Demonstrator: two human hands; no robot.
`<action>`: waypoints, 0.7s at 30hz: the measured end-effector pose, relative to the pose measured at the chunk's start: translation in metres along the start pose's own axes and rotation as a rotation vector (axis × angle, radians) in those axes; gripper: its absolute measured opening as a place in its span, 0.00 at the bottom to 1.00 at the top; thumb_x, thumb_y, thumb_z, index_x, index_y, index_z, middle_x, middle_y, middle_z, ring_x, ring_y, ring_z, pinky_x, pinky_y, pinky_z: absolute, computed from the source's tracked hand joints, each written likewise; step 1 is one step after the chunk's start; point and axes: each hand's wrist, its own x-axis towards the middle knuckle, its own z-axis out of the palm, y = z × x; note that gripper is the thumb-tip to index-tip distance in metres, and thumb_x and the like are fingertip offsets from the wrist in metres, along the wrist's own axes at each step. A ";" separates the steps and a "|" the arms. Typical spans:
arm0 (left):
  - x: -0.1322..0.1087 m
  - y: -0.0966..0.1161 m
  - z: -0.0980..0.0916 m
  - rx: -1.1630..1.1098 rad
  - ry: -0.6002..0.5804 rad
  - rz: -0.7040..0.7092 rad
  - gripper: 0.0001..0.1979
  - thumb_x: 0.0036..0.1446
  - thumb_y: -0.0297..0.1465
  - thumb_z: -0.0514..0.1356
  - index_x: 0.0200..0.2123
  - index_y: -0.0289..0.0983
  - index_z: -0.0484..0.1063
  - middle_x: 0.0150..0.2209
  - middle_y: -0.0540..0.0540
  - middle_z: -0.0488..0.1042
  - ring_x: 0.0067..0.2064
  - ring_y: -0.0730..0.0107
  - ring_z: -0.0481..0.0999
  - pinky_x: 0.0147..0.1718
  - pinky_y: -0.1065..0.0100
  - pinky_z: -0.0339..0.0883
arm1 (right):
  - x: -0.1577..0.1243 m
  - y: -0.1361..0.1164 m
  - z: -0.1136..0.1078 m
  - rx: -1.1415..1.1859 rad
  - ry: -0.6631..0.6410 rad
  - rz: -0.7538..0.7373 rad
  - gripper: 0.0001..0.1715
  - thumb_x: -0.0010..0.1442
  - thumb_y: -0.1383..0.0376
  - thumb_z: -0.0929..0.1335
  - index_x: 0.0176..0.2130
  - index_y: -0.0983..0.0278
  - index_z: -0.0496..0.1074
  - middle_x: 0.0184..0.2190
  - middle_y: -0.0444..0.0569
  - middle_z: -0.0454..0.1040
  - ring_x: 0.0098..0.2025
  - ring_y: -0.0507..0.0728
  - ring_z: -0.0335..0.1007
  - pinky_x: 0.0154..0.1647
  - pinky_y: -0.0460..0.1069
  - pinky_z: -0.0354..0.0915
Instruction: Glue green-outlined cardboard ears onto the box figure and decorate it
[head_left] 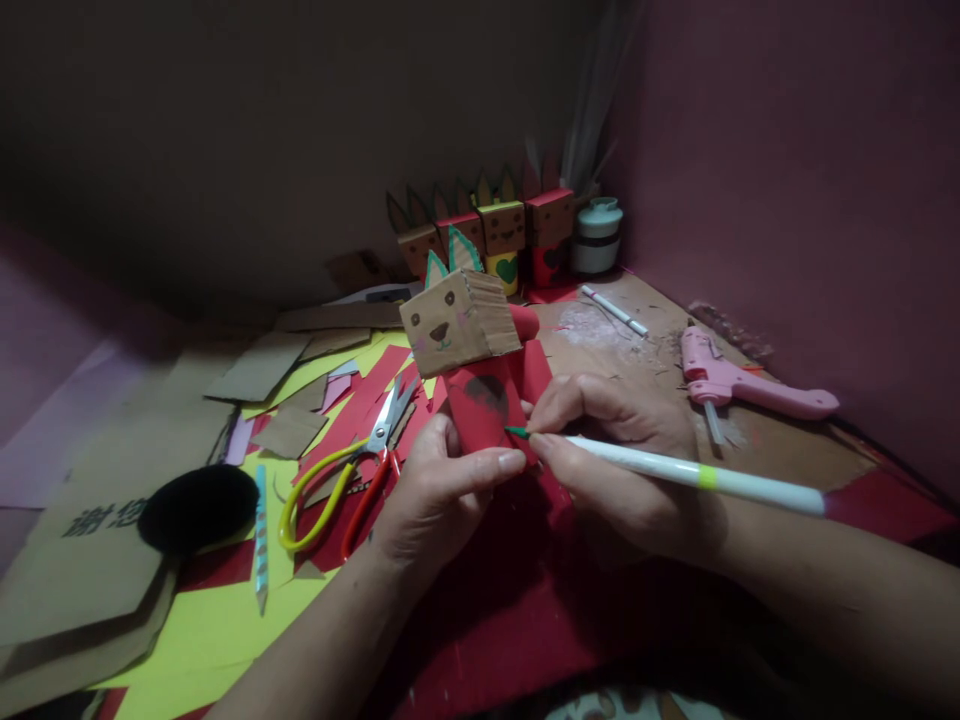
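Observation:
A cardboard animal figure (442, 322) has a box head with a drawn face, green-edged pointed ears and a red body (469, 430) bearing a dark heart. Around the lower part of that body my left hand (442, 490) is closed, thumb across the front. A white marker (637, 460) with a green tip and a yellow-green band is pinched in my right hand (615, 460). Its tip meets or nearly meets the red body, just below and right of the heart. Scissors (375, 455) with yellow and red handles lie beside my left hand, blades apart.
Several similar figures (502, 225) stand at the back beside a pale lidded pot (598, 238). A pink glue gun (750, 385) and a white pen (615, 310) lie on the right. Cardboard (67, 590), yellow paper (217, 630) and a pencil (261, 540) cover the left.

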 end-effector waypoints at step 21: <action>-0.002 0.001 0.001 0.006 -0.009 0.009 0.14 0.41 0.20 0.73 0.35 0.34 0.80 0.26 0.47 0.80 0.36 0.57 0.83 0.39 0.64 0.78 | -0.003 0.001 0.001 0.044 0.038 0.071 0.06 0.57 0.70 0.69 0.29 0.60 0.70 0.24 0.42 0.73 0.25 0.51 0.69 0.24 0.46 0.63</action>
